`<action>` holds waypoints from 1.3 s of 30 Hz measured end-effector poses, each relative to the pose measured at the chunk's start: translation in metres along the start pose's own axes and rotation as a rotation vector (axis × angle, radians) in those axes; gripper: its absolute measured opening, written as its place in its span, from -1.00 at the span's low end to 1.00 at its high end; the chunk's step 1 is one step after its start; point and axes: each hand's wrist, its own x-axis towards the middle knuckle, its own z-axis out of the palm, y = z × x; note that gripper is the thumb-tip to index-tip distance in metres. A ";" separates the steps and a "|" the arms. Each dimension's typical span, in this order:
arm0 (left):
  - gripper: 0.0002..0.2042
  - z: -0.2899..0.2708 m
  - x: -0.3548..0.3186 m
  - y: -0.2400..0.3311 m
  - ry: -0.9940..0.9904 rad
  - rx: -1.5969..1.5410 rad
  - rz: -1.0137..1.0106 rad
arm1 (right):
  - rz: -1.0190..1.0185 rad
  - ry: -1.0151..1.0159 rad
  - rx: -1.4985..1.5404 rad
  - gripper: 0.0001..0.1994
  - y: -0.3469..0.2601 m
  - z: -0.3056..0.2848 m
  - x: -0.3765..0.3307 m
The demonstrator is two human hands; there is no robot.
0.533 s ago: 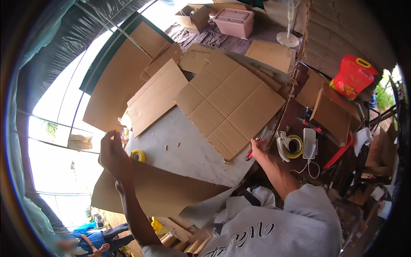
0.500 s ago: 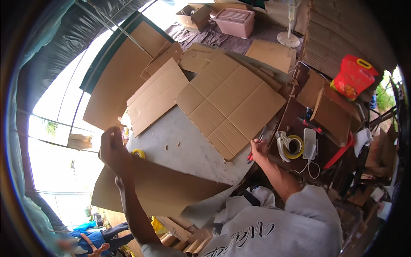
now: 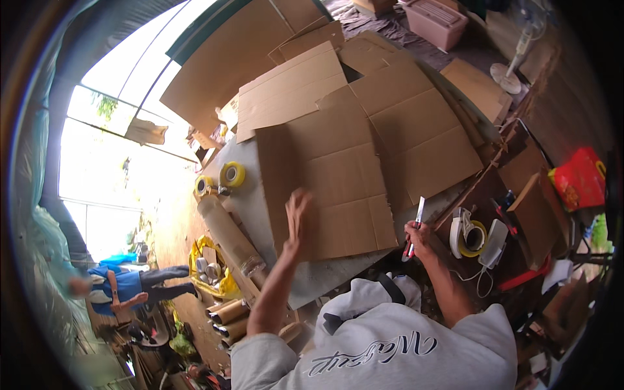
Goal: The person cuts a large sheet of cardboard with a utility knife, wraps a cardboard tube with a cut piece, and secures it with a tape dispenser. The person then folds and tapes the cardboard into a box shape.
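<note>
A box cutter [image 3: 411, 247] with its blade out is gripped in my right hand [image 3: 421, 236], by the table's right front edge. My left hand [image 3: 297, 220] has its fingers stretched out, slightly blurred, over a creased brown cardboard sheet [image 3: 338, 175]. It holds nothing. The sheet's left strip [image 3: 276, 175] is darker and looks bent along a crease. This sheet overlaps another cardboard sheet [image 3: 426, 143] to its right, and a further cardboard piece [image 3: 286, 88] lies beyond it.
Tape rolls [image 3: 232, 173] and a rolled tube of material [image 3: 227, 234] are at the table's left. On the right surface sit a tape dispenser [image 3: 469, 235] and a white device with a cable [image 3: 495, 242]. A person in blue [image 3: 133, 286] is at far left.
A cardboard sheet that was at the lower left now lies across the table's middle. My left hand has moved right onto it. The box cutter stays in my right hand, blade now plainly visible.
</note>
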 end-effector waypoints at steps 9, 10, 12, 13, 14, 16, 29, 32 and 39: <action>-0.44 0.053 -0.282 -0.088 0.035 0.114 -0.971 | 0.026 -0.107 -0.426 -0.67 -0.011 -0.001 0.010; -0.42 0.055 -0.285 -0.100 0.061 0.135 -1.015 | -0.025 -0.138 -0.386 -0.66 -0.006 0.001 0.013; -0.39 0.060 -0.302 -0.137 0.151 0.090 -1.067 | 0.010 -0.216 -0.467 -0.65 -0.017 0.020 0.009; -0.38 0.065 -0.308 -0.160 0.208 0.022 -1.061 | 0.007 -0.247 -0.470 -0.65 -0.021 0.029 0.006; -0.37 0.075 -0.307 -0.176 0.254 -0.059 -1.044 | 0.003 -0.259 -0.472 -0.65 -0.020 0.034 0.006; -0.40 0.090 -0.269 -0.181 0.239 -0.153 -1.174 | -0.021 -0.202 -0.548 -0.67 -0.010 0.030 0.015; -0.61 0.065 -0.362 -0.083 0.482 -0.950 -1.632 | -0.411 0.093 -0.673 -0.72 -0.099 0.010 0.002; -0.59 0.075 -0.404 -0.088 0.351 -1.073 -1.617 | -0.404 0.239 -0.821 -0.71 -0.168 -0.044 -0.029; -0.58 0.070 -0.363 -0.064 0.397 -0.886 -1.869 | -0.331 0.357 -1.246 -0.63 -0.173 -0.246 -0.014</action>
